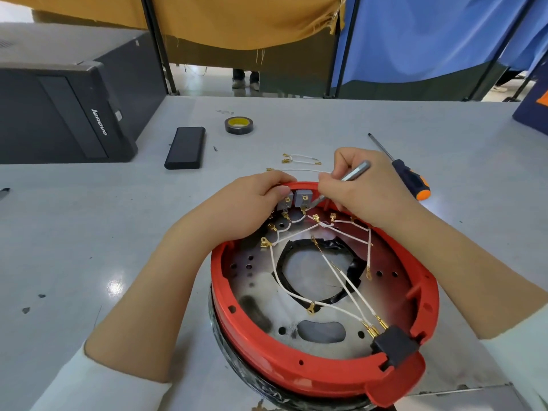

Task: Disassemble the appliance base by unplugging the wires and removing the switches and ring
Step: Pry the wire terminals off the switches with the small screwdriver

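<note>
Two grey block switches (296,200) sit side by side at the far rim of the round red plastic appliance base (323,369), which lies on the grey worktop (89,232) right in front of me. Inside the base: a silver metal plate (261,280) with a black-edged centre hole, white wires with gold spade terminals (341,280) criss-crossing it, and a black plug block (396,345) at the near rim. My left hand (252,206) has fingers curled over the far rim, touching the left switch. My right hand (364,188) pinches a thin silver metal tool (353,172), its tip beside the right switch. Loose white wires (299,160) lie just beyond the base. Also on the worktop: orange-and-black screwdriver (406,176), black tape roll (238,125), flat black case (185,148), black Lenovo computer tower (68,111). Behind, yellow cloth (237,19) and blue cloth (430,34) hang.
</note>
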Motion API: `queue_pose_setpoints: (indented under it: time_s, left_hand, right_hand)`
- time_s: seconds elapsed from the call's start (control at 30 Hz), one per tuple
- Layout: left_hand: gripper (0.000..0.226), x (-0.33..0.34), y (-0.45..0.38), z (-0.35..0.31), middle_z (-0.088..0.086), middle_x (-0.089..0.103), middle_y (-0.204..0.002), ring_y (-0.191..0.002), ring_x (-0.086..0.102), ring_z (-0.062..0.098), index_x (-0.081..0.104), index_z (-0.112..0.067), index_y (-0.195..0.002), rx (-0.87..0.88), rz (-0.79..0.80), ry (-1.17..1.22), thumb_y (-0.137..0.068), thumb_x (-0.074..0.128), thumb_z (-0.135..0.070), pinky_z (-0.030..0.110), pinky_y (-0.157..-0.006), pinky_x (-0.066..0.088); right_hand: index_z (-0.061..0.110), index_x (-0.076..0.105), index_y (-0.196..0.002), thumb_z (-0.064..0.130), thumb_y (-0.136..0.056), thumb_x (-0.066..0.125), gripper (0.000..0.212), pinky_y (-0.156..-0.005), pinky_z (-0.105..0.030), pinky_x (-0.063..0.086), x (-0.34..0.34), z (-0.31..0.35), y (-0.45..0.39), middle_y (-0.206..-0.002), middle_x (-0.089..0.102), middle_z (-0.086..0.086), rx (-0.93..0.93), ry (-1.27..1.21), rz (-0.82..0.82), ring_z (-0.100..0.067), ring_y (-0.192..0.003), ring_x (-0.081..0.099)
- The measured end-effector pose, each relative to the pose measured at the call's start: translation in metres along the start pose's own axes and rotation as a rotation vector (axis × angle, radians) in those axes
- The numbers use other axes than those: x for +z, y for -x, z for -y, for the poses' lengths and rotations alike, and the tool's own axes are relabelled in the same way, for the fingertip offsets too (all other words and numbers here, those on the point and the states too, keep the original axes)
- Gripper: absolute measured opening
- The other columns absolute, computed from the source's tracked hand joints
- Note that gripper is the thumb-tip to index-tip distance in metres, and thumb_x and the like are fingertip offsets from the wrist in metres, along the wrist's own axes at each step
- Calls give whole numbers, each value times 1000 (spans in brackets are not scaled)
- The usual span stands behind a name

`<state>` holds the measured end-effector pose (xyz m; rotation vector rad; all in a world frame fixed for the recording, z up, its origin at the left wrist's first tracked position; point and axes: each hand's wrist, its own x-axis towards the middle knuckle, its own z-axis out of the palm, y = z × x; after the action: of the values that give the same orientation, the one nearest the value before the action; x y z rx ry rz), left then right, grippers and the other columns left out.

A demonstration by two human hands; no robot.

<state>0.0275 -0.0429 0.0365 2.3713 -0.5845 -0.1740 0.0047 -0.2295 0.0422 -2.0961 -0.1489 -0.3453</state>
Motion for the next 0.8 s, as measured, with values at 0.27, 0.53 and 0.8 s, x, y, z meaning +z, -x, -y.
queue_pose_setpoints:
  time_s: [0.27,0.53,0.8]
  left_hand:
    - [30,1,-2,2,-12,58,-121,-104,50,7,52,-36,-126,2,-12,-10,-101,37,-33,21,-82,32]
    - [30,2,-2,3,-11,58,-120,-103,50,8,51,-36,-126,4,-16,-20,-100,37,-34,21,-80,32]
    - [29,3,-2,3,-14,58,-116,-100,50,6,52,-38,-125,-10,-25,-11,-100,38,-37,18,-77,34]
  right_hand:
    - [21,46,-58,20,-77,68,30,-45,-18,38,2,-4,-3,-48,52,4,-20,163,-56,-7,-44,46]
    - [19,47,-61,19,-81,69,30,-37,-8,32,3,-3,-3,-43,56,11,-22,127,-32,-1,-32,48]
    - [19,45,-63,27,-87,65,33,-36,-13,33,3,-1,0,-48,62,1,-15,102,-3,-5,-31,44]
